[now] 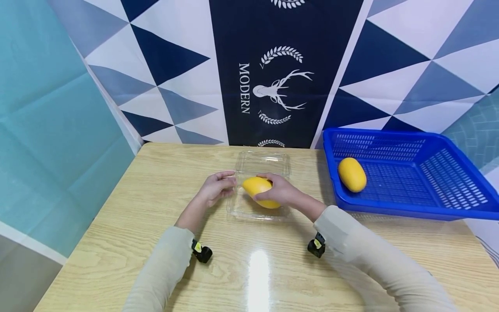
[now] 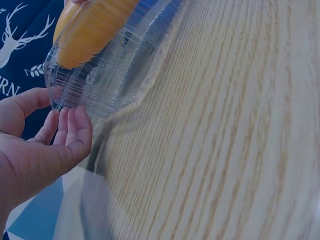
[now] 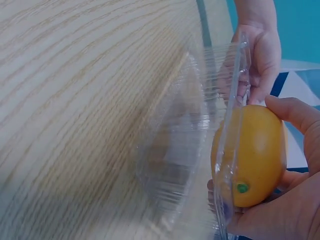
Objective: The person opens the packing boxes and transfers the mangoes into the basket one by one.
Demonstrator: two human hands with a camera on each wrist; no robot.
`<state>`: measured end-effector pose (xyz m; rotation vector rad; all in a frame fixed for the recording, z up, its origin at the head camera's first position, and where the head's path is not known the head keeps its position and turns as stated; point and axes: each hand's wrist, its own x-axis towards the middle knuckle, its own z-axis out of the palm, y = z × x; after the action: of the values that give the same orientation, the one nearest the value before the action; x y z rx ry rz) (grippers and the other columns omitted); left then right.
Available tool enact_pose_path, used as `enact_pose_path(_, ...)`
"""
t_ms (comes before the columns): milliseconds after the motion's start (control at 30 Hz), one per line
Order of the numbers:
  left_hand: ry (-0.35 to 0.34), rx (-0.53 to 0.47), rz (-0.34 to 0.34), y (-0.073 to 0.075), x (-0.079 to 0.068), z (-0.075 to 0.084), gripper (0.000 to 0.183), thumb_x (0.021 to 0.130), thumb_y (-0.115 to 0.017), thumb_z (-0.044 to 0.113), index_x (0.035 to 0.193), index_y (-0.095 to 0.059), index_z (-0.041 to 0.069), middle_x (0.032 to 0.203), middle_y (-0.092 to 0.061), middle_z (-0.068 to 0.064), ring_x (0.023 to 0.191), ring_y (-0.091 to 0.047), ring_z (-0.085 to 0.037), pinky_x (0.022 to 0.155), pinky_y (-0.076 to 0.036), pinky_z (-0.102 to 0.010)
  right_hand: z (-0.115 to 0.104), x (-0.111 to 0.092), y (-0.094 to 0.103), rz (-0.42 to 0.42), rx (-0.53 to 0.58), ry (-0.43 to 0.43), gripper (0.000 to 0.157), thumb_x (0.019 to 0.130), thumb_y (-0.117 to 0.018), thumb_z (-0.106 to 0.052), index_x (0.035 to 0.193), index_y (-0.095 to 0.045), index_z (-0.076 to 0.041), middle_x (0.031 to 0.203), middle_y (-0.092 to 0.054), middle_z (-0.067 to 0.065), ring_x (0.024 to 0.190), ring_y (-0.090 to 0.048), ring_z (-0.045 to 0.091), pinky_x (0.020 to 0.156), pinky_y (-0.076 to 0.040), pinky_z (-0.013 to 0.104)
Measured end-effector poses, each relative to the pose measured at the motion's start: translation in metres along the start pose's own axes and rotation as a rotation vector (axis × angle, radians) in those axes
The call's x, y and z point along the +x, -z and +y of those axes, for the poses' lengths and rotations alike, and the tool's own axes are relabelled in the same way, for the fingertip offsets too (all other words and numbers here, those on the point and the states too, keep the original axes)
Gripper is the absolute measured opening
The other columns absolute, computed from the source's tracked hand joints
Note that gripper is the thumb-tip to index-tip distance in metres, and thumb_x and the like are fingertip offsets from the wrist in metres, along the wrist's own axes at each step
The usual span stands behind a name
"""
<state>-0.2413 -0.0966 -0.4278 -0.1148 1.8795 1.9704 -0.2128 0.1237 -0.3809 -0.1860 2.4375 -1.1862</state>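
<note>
A yellow mango (image 1: 257,186) with a small green stem spot is gripped by my right hand (image 1: 281,189). It is held tilted over the open base of a clear plastic clamshell box (image 1: 241,211), partly inside its rim. Thumb and fingers of the right hand (image 3: 295,200) curl round the mango (image 3: 262,150). On the box's left side, my left hand (image 1: 218,187) holds the rim. The left wrist view shows the fingertips of that hand (image 2: 45,150) pinching the edge of the clear box (image 2: 95,95). The box's lid (image 1: 263,163) lies folded back toward the wall.
A blue plastic basket (image 1: 390,211) stands at the right of the wooden table (image 1: 156,268). Another yellow mango (image 1: 352,174) lies in its left part. A patterned cloth (image 1: 175,39) hangs behind the table's back edge.
</note>
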Motion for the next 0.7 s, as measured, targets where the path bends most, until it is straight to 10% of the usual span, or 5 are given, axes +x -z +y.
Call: enact_pose_path(700, -0.023, 0.013, -0.004, -0.001, -0.003, 0.0, 0.051, 0.089, -0.057, 0.006, 0.137, -0.042, 0.004, 0.135, -0.047, -0.019, 0.1, -0.054, -0.02, 0.093, -0.049, -0.037, -0.003, -0.01, 0.017, 0.046, 0.015, 0.021, 0.078, 0.075, -0.076, -0.027, 0.142, -0.039, -0.014, 0.129, -0.051, 0.013, 0.107, -0.049, 0.027, 0.088, -0.046, 0.034)
